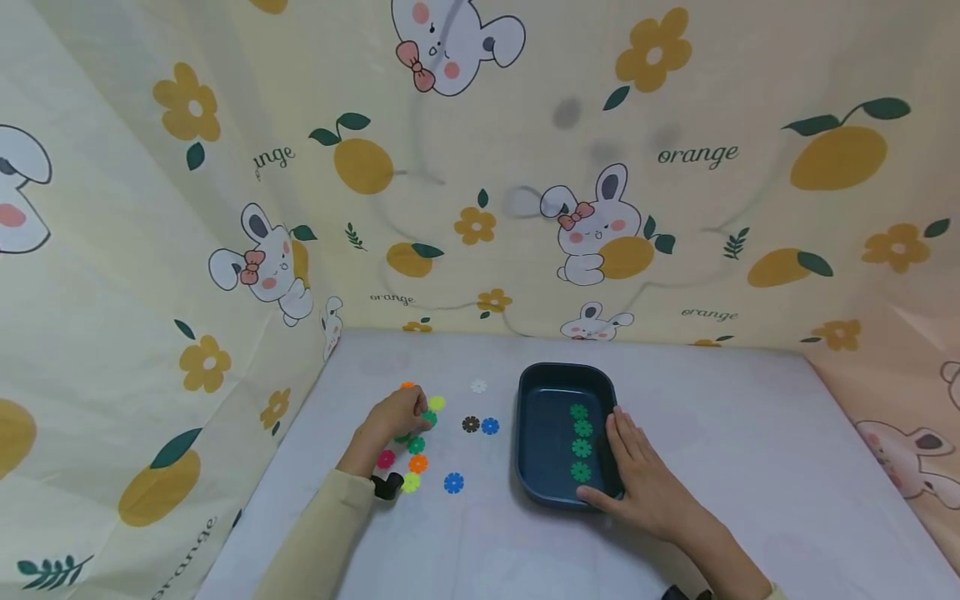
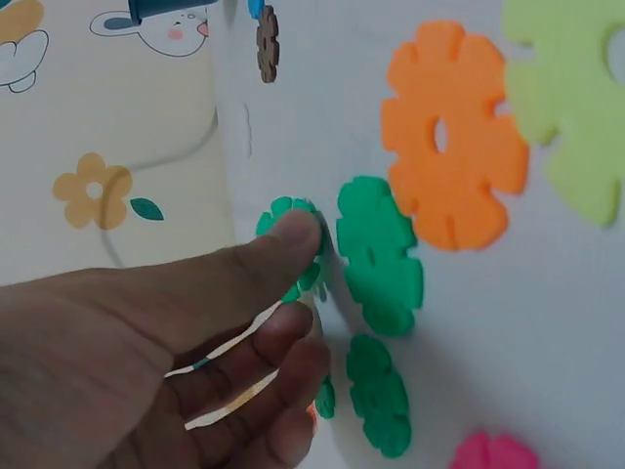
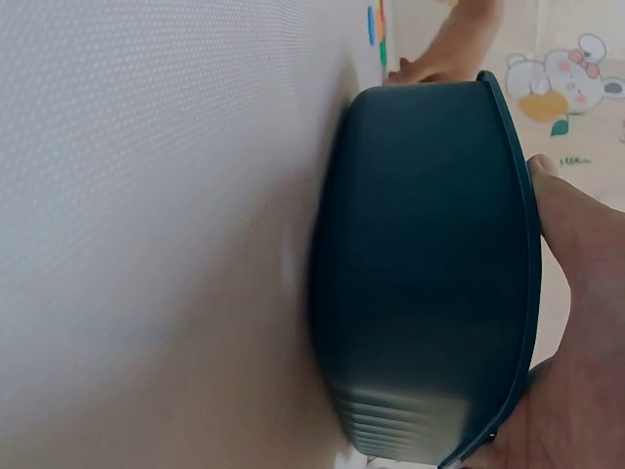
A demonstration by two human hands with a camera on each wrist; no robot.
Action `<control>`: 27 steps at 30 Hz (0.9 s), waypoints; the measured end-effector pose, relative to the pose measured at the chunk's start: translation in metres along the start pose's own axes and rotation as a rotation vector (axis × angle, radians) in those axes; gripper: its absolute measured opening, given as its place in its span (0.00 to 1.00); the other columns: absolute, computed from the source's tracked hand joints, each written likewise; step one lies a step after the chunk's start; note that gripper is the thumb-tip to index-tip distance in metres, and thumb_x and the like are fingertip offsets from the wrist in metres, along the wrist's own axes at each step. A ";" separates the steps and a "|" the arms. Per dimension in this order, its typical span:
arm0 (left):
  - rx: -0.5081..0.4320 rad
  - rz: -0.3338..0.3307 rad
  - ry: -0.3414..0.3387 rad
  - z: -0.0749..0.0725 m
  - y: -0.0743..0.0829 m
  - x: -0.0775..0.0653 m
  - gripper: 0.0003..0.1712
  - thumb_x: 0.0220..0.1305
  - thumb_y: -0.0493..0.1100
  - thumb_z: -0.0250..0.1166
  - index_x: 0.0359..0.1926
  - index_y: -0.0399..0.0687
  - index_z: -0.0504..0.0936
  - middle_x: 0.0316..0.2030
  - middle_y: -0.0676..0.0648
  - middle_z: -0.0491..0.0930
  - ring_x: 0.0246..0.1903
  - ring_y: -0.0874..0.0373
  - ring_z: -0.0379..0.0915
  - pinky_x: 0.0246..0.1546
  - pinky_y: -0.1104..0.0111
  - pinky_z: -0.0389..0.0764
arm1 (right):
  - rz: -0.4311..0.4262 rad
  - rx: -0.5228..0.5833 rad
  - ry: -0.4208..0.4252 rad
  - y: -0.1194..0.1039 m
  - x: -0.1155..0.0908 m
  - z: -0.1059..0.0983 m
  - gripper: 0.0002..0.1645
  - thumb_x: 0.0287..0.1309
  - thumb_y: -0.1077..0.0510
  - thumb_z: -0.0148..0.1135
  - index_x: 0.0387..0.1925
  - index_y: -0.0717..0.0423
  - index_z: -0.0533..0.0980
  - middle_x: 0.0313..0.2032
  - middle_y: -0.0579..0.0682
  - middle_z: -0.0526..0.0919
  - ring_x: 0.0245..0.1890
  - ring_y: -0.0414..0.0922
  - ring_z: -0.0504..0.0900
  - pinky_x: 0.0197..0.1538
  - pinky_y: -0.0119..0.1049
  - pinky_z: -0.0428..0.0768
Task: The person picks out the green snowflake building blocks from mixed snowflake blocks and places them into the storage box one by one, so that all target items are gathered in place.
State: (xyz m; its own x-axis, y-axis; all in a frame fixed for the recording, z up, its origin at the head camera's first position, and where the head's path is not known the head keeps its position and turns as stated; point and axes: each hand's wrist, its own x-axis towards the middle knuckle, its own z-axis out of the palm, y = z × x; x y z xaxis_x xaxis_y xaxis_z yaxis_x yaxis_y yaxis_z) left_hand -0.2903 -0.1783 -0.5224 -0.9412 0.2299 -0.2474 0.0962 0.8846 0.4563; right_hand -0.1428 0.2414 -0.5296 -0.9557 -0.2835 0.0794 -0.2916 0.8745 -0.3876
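Observation:
My left hand (image 1: 397, 414) pinches a green flower-shaped plastic piece (image 1: 430, 419) between thumb and fingers, over the scattered pieces on the left. In the left wrist view, more green pieces (image 2: 379, 256) lie right beside the fingertips, with an orange piece (image 2: 454, 137) farther over. My right hand (image 1: 647, 490) rests at the near right corner of a dark blue tray (image 1: 543, 454), its straight fingers along the right side and thumb on the near rim. Inside the tray, several green flower pieces (image 1: 581, 448) form a column near the right wall.
Between the left hand and the tray lie a brown piece (image 1: 470, 425), blue pieces (image 1: 453, 482) and a white one (image 1: 478, 387). Close to the left wrist are yellow (image 1: 410, 482), orange (image 1: 417, 463) and pink (image 1: 386, 459) pieces. A printed curtain (image 1: 450, 275) stands behind the white table (image 1: 712, 425).

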 end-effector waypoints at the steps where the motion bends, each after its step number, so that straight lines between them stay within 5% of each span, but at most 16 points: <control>1: -0.007 0.007 0.005 0.001 0.000 0.000 0.16 0.66 0.41 0.78 0.45 0.44 0.78 0.33 0.48 0.76 0.34 0.54 0.72 0.37 0.64 0.74 | 0.002 0.000 -0.002 0.000 0.000 0.000 0.76 0.60 0.20 0.66 0.84 0.68 0.46 0.85 0.65 0.41 0.85 0.63 0.43 0.81 0.65 0.52; 9: -0.149 0.151 0.056 0.000 0.011 -0.006 0.08 0.71 0.35 0.72 0.43 0.45 0.80 0.35 0.50 0.80 0.35 0.56 0.74 0.41 0.63 0.78 | 0.000 0.005 -0.003 -0.001 0.000 -0.001 0.76 0.60 0.20 0.65 0.84 0.69 0.46 0.85 0.65 0.41 0.85 0.64 0.44 0.80 0.65 0.53; 14: -0.233 0.239 0.052 -0.006 0.039 -0.014 0.05 0.72 0.37 0.72 0.44 0.47 0.82 0.38 0.52 0.83 0.39 0.57 0.77 0.45 0.62 0.82 | 0.007 0.018 -0.006 -0.001 -0.001 -0.002 0.75 0.60 0.22 0.67 0.84 0.68 0.46 0.85 0.65 0.41 0.85 0.64 0.44 0.83 0.60 0.47; 27: -0.277 0.457 -0.037 -0.007 0.104 -0.015 0.05 0.74 0.39 0.71 0.47 0.52 0.84 0.41 0.56 0.85 0.43 0.59 0.82 0.48 0.65 0.85 | -0.003 0.003 0.007 0.002 0.000 0.000 0.75 0.59 0.21 0.66 0.83 0.69 0.47 0.85 0.66 0.42 0.85 0.64 0.45 0.79 0.67 0.54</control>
State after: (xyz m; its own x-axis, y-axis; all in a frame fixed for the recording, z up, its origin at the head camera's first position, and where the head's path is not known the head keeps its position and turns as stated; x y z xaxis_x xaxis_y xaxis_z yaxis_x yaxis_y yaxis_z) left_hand -0.2690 -0.0929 -0.4651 -0.8109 0.5851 0.0018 0.3997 0.5517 0.7320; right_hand -0.1431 0.2428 -0.5307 -0.9550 -0.2834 0.0873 -0.2945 0.8724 -0.3901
